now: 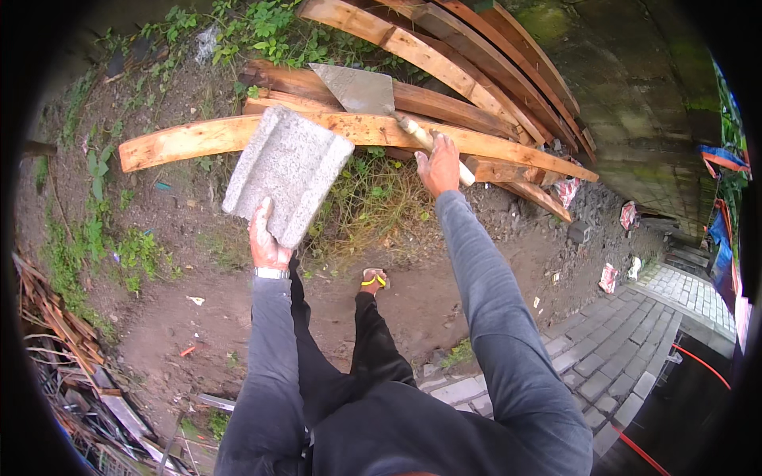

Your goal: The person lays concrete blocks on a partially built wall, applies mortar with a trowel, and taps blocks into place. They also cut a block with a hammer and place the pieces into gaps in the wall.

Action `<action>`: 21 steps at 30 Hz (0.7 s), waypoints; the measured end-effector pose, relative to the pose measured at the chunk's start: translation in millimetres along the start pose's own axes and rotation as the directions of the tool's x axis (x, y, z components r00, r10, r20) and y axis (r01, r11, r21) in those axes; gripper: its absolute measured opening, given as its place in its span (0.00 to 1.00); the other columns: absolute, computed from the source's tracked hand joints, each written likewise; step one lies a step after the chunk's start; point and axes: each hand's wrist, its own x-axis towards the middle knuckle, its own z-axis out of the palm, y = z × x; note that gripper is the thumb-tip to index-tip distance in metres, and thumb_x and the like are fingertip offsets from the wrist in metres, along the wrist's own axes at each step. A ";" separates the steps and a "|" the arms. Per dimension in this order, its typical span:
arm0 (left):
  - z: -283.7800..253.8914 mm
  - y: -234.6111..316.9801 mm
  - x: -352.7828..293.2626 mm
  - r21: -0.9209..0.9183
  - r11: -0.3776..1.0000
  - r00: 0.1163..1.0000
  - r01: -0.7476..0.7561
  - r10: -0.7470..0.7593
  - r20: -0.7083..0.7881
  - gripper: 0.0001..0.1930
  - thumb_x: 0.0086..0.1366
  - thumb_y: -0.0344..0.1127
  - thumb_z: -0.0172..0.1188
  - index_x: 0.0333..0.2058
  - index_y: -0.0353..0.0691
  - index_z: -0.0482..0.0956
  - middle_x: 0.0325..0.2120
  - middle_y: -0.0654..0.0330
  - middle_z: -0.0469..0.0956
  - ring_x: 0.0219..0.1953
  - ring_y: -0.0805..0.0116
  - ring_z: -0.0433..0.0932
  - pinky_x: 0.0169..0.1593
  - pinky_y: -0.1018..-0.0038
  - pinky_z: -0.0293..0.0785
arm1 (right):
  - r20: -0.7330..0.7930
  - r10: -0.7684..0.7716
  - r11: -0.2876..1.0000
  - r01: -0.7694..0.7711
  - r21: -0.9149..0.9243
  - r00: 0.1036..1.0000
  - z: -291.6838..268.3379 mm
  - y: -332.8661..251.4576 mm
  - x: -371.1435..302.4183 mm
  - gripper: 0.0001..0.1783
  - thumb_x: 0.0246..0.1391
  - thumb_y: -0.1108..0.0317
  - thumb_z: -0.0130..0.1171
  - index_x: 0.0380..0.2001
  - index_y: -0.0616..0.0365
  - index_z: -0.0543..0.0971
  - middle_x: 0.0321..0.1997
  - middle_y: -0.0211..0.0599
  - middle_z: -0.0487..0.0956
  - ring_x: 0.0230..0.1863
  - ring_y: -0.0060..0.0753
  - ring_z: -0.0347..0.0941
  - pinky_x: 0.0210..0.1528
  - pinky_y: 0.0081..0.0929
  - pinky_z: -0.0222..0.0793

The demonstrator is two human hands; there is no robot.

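Note:
My left hand [268, 242] grips a grey concrete block [287, 170] by its near end, thumb on top and the other fingers hidden beneath. The block is a short slab with a wide channel between two raised edges, tilted over the bare soil. My right hand [439, 165] is closed around the pale handle [415, 132] of a pointed mason's trowel. Its grey, smeared blade [357, 88] points away to the left, over the stacked timber. Block and trowel are apart, with a long wooden plank [198, 141] passing behind both.
Several timber beams [444, 59] lie piled ahead, beside a mossy wall [643, 103]. Weeds [99, 170] grow on the left, above a heap of scrap wood [79, 357]. Grey brick paving [611, 349] runs along a dark opening [683, 412] at the lower right.

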 end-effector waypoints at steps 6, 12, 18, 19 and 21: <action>-16.1 3.8 38.3 -0.013 0.997 0.994 -0.076 0.075 -0.081 0.16 0.65 0.34 0.64 0.50 0.35 0.78 0.47 0.53 0.81 0.49 0.57 0.82 0.54 0.58 0.80 | 0.113 -0.052 0.994 0.062 -0.085 0.992 34.4 -6.8 46.7 0.27 0.58 0.54 0.63 0.54 0.61 0.74 0.53 0.57 0.78 0.54 0.60 0.73 0.57 0.51 0.69; 13.6 -2.5 35.7 -0.051 0.997 0.997 0.066 -0.067 -0.026 0.14 0.64 0.31 0.64 0.47 0.35 0.80 0.47 0.56 0.81 0.51 0.59 0.80 0.57 0.58 0.77 | 0.064 -0.067 0.967 0.081 -0.241 0.996 -8.3 -19.1 33.3 0.24 0.62 0.54 0.58 0.51 0.63 0.74 0.50 0.56 0.78 0.52 0.59 0.74 0.54 0.51 0.70; -9.0 -53.4 60.0 -0.096 0.990 0.994 0.106 -0.106 0.002 0.17 0.65 0.29 0.64 0.52 0.31 0.77 0.50 0.56 0.80 0.53 0.64 0.79 0.57 0.66 0.75 | -0.093 -0.144 0.987 0.137 -0.085 0.985 -75.6 -26.3 37.7 0.22 0.67 0.52 0.54 0.46 0.64 0.73 0.27 0.48 0.79 0.28 0.53 0.78 0.31 0.40 0.76; -5.1 -57.3 64.2 -0.060 0.995 0.997 0.076 -0.077 -0.012 0.18 0.65 0.29 0.64 0.52 0.31 0.77 0.50 0.56 0.80 0.53 0.64 0.79 0.57 0.66 0.75 | -0.014 -0.047 0.989 0.048 0.137 0.999 -85.9 -30.6 27.0 0.22 0.69 0.51 0.52 0.46 0.63 0.74 0.28 0.46 0.79 0.28 0.47 0.78 0.29 0.37 0.76; 2.8 -59.9 67.3 0.019 1.000 0.999 0.007 -0.006 -0.044 0.18 0.65 0.29 0.65 0.53 0.31 0.77 0.50 0.56 0.80 0.53 0.65 0.79 0.57 0.68 0.74 | 0.201 0.080 0.829 -0.177 0.530 0.976 -104.4 -59.9 -4.5 0.23 0.71 0.50 0.48 0.46 0.62 0.74 0.29 0.42 0.79 0.27 0.36 0.79 0.24 0.31 0.75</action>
